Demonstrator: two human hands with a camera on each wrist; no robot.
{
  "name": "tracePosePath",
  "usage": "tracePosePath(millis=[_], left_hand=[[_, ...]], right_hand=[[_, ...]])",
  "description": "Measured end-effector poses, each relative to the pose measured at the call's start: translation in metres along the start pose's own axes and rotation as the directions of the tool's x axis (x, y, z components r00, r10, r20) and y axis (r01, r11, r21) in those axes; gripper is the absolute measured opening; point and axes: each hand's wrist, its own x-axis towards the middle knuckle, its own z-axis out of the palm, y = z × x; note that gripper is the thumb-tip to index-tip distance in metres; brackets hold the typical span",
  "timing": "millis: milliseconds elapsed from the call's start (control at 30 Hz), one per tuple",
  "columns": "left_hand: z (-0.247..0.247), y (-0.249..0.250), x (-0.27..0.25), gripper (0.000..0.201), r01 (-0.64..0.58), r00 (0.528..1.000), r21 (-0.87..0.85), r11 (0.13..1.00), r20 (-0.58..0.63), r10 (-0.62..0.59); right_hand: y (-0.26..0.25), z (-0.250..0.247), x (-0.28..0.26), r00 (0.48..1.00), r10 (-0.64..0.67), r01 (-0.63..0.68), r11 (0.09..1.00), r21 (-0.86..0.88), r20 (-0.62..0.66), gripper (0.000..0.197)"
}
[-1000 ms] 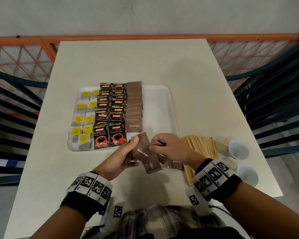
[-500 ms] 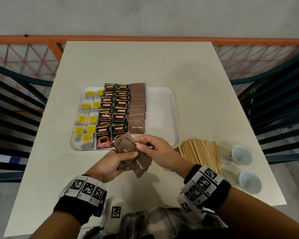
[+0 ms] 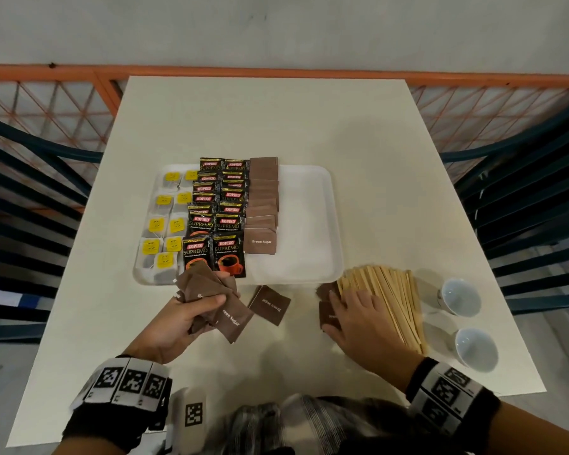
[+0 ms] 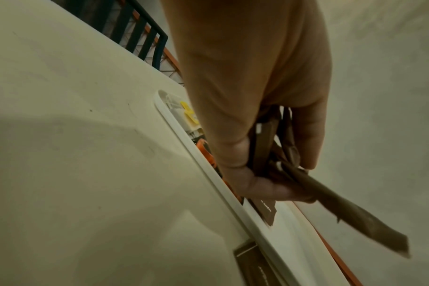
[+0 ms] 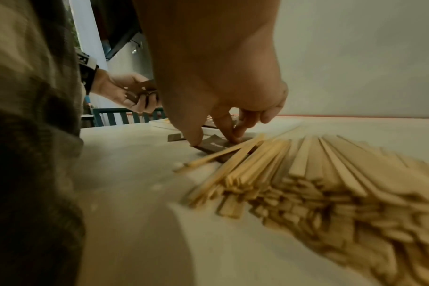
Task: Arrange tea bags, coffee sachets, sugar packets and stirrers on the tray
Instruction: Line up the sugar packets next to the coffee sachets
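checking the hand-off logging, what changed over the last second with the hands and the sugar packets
The right hand left the bunch of sugar packets and moved right, fingertips now on loose packets beside the stirrers. The left hand alone grips the bunch. One packet now lies between the hands on the table. The tray rows look unchanged.

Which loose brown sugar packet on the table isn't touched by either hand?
The brown sugar packet lying alone just below the tray, label up. The others are in the left hand or under the right hand by the stirrers.
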Motion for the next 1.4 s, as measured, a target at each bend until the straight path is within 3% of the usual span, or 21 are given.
tracePosePath(millis=[100,200,333,400,567,700,933,967,1067,1100,1200,1233,1333,1400], left_hand=[[0.007,0.000,0.001,0.081,-0.012,1.000,-0.012,1.000,-0.004,0.012],[0.010,-0.001,0.000,0.080,-0.035,0.999,-0.029,0.999,-0.018,0.034],[0.003,-0.003,-0.003,0.077,-0.062,0.997,-0.057,0.996,-0.053,0.059],[0.001,-0.004,-0.005,0.077,-0.068,0.996,-0.053,0.996,-0.070,0.064],[-0.004,-0.007,-0.010,0.078,-0.071,0.995,-0.040,0.997,-0.080,0.068],[-0.006,-0.008,-0.010,0.055,-0.051,0.996,-0.055,0.997,-0.082,0.047],[0.001,-0.009,-0.008,0.081,-0.061,0.993,-0.020,0.998,-0.104,0.059],[0.000,-0.009,-0.008,0.076,-0.058,0.993,-0.016,0.998,-0.103,0.056],[0.002,-0.006,-0.008,0.037,-0.032,0.992,-0.031,0.999,-0.124,0.028],[0.002,-0.006,-0.008,0.037,-0.029,0.992,-0.028,0.999,-0.127,0.025],[0.002,-0.007,-0.007,0.073,-0.028,0.994,-0.013,1.000,-0.111,0.027],[0.003,-0.008,-0.006,0.072,-0.022,0.994,0.000,1.000,-0.106,0.022],[0.010,-0.005,-0.004,0.025,-0.004,0.993,0.049,0.999,-0.121,0.010],[0.011,-0.005,-0.002,0.023,0.006,0.992,0.078,0.997,-0.123,0.004]], right_hand=[[-0.011,0.001,-0.003,0.988,-0.154,0.154,0.987,0.053,-0.004,0.051],[-0.019,-0.004,0.003,0.975,-0.221,0.221,0.973,0.059,-0.007,0.049],[-0.020,-0.003,0.012,0.989,-0.151,0.151,0.988,0.013,0.001,0.073],[-0.021,-0.004,0.013,0.989,-0.147,0.147,0.989,-0.012,0.009,0.074],[-0.013,-0.002,0.009,0.982,-0.182,0.179,0.982,0.065,0.040,0.051],[0.006,0.001,0.010,0.960,-0.266,0.249,0.954,0.170,0.088,0.033],[0.031,-0.010,0.015,0.950,-0.279,0.304,0.928,0.217,-0.139,0.024],[0.036,-0.012,0.014,0.949,-0.272,0.305,0.919,0.250,-0.159,0.022],[0.060,-0.018,0.013,0.948,-0.258,0.302,0.914,0.271,-0.187,0.024],[0.068,-0.020,0.014,0.947,-0.258,0.302,0.921,0.247,-0.193,0.026],[0.087,-0.021,0.022,0.943,-0.272,0.303,0.939,0.164,-0.190,0.034],[0.088,-0.022,0.024,0.944,-0.274,0.301,0.944,0.138,-0.185,0.037],[0.071,-0.027,0.024,0.960,-0.233,0.246,0.967,0.069,-0.155,0.037],[0.047,-0.028,0.018,0.956,-0.274,0.283,0.956,0.082,-0.102,0.025]])
